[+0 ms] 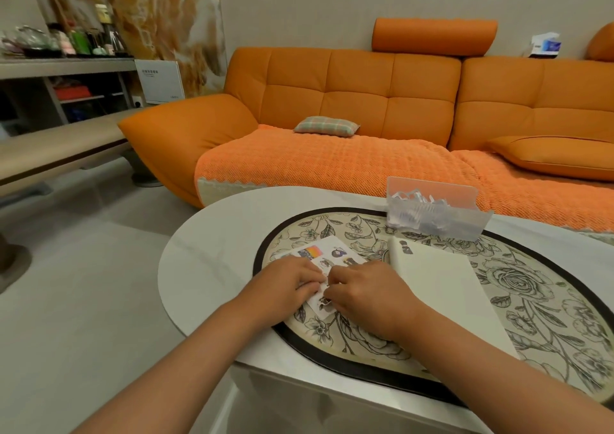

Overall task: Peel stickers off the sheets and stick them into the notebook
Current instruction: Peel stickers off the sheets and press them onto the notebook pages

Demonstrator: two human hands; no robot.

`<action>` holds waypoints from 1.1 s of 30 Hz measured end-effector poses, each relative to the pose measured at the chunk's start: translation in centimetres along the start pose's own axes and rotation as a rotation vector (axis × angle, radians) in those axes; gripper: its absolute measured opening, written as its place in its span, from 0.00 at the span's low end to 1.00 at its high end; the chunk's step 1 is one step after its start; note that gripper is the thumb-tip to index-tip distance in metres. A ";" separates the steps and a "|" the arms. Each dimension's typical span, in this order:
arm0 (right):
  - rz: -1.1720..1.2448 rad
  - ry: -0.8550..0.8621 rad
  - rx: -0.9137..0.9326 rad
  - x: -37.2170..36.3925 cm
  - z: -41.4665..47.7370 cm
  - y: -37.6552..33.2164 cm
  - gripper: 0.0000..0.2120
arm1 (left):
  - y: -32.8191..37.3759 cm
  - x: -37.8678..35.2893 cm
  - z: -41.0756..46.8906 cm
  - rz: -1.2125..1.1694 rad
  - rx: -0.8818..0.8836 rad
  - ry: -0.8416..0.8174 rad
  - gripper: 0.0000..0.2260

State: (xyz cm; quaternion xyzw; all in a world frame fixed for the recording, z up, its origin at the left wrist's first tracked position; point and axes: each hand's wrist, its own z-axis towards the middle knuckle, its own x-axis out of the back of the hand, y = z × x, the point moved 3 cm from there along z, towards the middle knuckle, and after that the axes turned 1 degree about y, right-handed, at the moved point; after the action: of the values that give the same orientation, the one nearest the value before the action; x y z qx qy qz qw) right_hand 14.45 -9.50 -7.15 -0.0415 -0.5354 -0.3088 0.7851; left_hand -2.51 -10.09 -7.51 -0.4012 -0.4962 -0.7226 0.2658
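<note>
White rectangular sticker sheet [327,260] with small cartoon stickers is lying flat on an oval floral mat [531,284], at 9 o'clock of the white notebook [438,287]. Left hand [285,284] and right hand [365,290] are both curling their fingers together, pinching the sheet's middle. Clear plastic box [435,214] is sitting at 12. Smooth rounded white table [206,260]; orange tufted sofa [358,91] is standing behind it.

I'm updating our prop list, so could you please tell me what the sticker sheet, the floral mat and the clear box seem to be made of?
Sticker sheet: thin white paper, likely coated; it lies flat with printed figures. Floral mat: probably vinyl or leatherette, smooth print with a dark rim. Box: clear, faintly frosted plastic; the orange sofa shows through it.
</note>
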 end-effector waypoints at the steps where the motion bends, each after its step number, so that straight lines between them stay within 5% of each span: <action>1: 0.008 -0.014 0.012 -0.2 0.0 0.0 0.05 | -0.3 -0.2 0.0 0.010 0.004 0.001 0.12; 6: 0.088 0.019 -0.008 -0.4 -0.2 0.2 0.11 | -1.2 -0.7 0.0 0.011 0.002 -0.006 0.12; 13: 0.243 0.041 -0.211 0.7 -0.1 0.8 0.05 | -1.4 -0.9 -0.3 0.025 -0.050 0.005 0.14; 26: -0.024 -0.082 0.103 -0.3 -0.5 1.6 0.06 | -0.6 -0.8 -0.4 0.117 -0.065 -0.024 0.16; 33: -0.024 -0.037 -0.157 0.8 -0.3 1.7 0.15 | 0.2 -1.2 0.4 0.099 -0.134 0.048 0.13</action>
State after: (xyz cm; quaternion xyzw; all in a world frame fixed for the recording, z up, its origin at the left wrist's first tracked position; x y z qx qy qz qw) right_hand 15.82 -8.61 -6.15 -0.1022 -0.5244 -0.3585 0.7655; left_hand -1.59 -9.78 -8.36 -0.4246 -0.4197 -0.7497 0.2857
